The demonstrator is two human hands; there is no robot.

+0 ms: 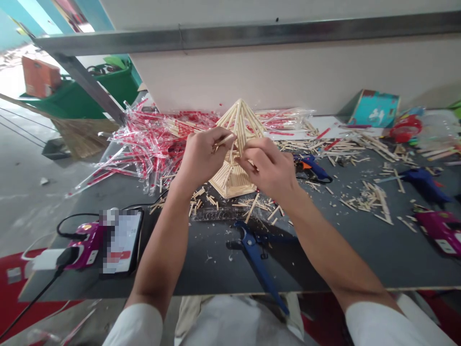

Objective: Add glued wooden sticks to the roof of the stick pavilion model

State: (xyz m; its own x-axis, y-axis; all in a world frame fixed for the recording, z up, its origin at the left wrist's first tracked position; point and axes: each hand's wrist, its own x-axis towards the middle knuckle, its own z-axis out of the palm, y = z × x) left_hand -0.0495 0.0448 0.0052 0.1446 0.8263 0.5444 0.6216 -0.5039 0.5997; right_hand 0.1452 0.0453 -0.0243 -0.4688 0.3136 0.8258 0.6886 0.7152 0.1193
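A model tower built from thin wooden sticks [234, 180] stands on the dark table, with a pointed roof and a wide base. My left hand [207, 156] is at its left side, thumb and fingers pinched on a short wooden stick [226, 140]. Against the right side of the tower, my right hand [268, 166] is closed with curled fingers. Whatever its fingertips grip is hidden. Both hands cover part of the tower's middle.
Plastic-wrapped stick packs [154, 144] heap at the back left. Blue cutters [257, 259] and a clear ruler [219, 214] lie in front. Glue guns [311, 167] and cut sticks are on the right. A phone [124, 240] lies beside a purple power strip [86, 245].
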